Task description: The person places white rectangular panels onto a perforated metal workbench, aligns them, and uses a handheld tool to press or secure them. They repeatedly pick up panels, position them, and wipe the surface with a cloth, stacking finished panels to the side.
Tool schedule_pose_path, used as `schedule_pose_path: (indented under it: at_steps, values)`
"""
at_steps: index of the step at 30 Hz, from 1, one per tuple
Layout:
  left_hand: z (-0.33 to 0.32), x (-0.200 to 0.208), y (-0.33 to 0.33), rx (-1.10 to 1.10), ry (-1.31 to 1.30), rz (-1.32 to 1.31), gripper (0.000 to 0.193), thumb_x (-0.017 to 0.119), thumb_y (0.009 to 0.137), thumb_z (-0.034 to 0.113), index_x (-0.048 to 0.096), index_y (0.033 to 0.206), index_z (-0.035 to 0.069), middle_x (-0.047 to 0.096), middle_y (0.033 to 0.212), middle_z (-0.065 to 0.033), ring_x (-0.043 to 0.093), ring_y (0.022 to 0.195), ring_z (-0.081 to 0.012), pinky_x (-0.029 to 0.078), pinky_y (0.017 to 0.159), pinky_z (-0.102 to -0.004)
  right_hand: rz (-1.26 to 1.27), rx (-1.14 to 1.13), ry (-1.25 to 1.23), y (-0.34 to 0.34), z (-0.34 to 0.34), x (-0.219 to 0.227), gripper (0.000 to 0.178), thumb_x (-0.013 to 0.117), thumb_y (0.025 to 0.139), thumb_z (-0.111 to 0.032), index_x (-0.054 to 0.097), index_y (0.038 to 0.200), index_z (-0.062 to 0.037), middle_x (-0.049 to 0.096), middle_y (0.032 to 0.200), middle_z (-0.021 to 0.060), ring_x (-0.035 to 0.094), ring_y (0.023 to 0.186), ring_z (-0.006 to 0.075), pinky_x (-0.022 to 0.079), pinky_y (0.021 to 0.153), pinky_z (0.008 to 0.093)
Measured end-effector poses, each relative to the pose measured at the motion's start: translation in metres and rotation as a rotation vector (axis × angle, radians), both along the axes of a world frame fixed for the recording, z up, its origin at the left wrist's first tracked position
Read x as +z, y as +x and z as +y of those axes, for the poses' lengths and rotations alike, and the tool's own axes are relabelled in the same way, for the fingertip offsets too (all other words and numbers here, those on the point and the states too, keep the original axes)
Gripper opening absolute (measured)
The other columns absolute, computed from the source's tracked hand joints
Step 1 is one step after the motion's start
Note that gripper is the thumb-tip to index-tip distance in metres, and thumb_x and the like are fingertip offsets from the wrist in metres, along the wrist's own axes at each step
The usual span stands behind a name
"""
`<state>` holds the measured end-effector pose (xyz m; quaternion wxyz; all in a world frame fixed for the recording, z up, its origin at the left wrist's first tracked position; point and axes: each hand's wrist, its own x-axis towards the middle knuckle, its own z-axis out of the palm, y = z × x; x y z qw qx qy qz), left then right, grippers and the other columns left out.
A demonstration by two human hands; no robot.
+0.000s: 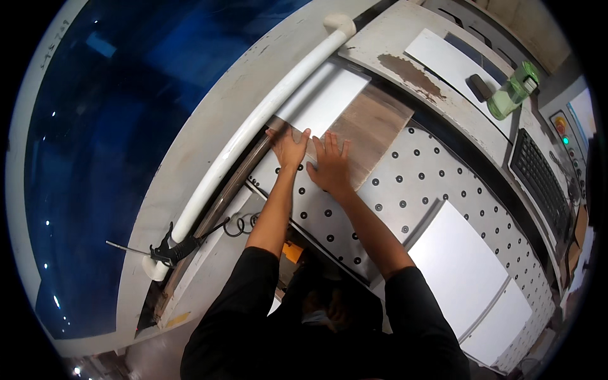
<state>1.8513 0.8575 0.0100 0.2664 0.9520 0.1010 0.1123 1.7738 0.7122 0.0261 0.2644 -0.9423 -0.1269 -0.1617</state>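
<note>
My left hand (290,148) lies with fingers spread at the near end of a white panel (326,95), beside the long rail. To its right, my right hand (331,166) rests flat on a brown wood-grain board (380,126), fingers stretched out and apart. White panel and board sit side by side against the far part of a grey table top (354,218) dotted with black round studs. Whether the board continues underneath the white panel, I cannot tell.
A white tubular rail (253,130) curves along the left, with a black air gun (174,250) hung on it. White panels (459,263) lie at lower right. A green bottle (513,92), a keyboard (538,180) and a button panel (570,142) stand on the right.
</note>
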Motion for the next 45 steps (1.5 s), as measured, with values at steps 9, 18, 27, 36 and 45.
schedule_pose_path:
  at_steps: [9, 18, 27, 36, 45]
  values:
    - [0.01, -0.009, 0.003, -0.013, 0.032, 0.003, 0.091, 0.064, 0.087, 0.068, 0.049, 0.151, 0.005, 0.028, 0.16, -0.0346, 0.008, 0.152, -0.0547, 0.01, 0.124, -0.0578, 0.034, 0.008, 0.02, 0.0, 0.002, 0.0, 0.073, 0.064, 0.088, -0.041, 0.046, 0.148, -0.0041, 0.037, 0.156, 0.0306, 0.03, 0.15, 0.0425, 0.015, 0.12, 0.0672]
    - [0.038, -0.045, 0.025, -0.07, 0.029, -0.143, 0.074, 0.068, 0.088, 0.062, 0.065, 0.129, 0.0, 0.065, 0.125, -0.031, 0.054, 0.124, -0.0491, 0.034, 0.113, -0.0534, 0.16, 0.039, 0.001, -0.002, 0.005, 0.001, 0.078, 0.068, 0.085, -0.045, 0.047, 0.15, -0.007, 0.034, 0.159, 0.0275, 0.024, 0.153, 0.0413, 0.009, 0.123, 0.065]
    - [0.013, -0.017, 0.019, -0.077, 0.175, -0.195, 0.08, 0.059, 0.092, 0.066, 0.06, 0.139, 0.001, 0.058, 0.142, -0.0266, 0.045, 0.137, -0.0495, 0.026, 0.118, -0.0555, 0.11, -0.028, -0.041, -0.011, 0.003, 0.01, 0.077, 0.067, 0.086, -0.039, 0.043, 0.149, -0.0034, 0.038, 0.155, 0.0283, 0.026, 0.151, 0.0424, 0.008, 0.123, 0.063]
    - [-0.004, -0.039, 0.042, -0.168, 0.12, 0.007, 0.064, 0.065, 0.091, 0.06, 0.076, 0.093, -0.003, 0.073, 0.09, -0.0267, 0.071, 0.083, -0.0451, 0.055, 0.076, -0.0533, -0.075, -0.134, 0.438, -0.117, 0.011, -0.052, 0.057, 0.063, 0.085, -0.017, 0.057, 0.139, 0.0019, 0.039, 0.152, 0.0331, 0.028, 0.148, 0.0475, 0.02, 0.12, 0.0648]
    - [0.072, -0.029, -0.228, -0.547, 0.06, -0.357, 0.052, 0.062, 0.098, 0.032, 0.057, 0.144, 0.01, 0.041, 0.156, -0.0253, 0.036, 0.145, -0.0464, 0.027, 0.118, -0.0593, -0.078, -0.236, -0.134, -0.17, 0.0, -0.023, 0.056, 0.06, 0.092, -0.037, 0.057, 0.137, -0.0045, 0.045, 0.15, 0.0256, 0.038, 0.143, 0.0447, 0.025, 0.119, 0.0618]
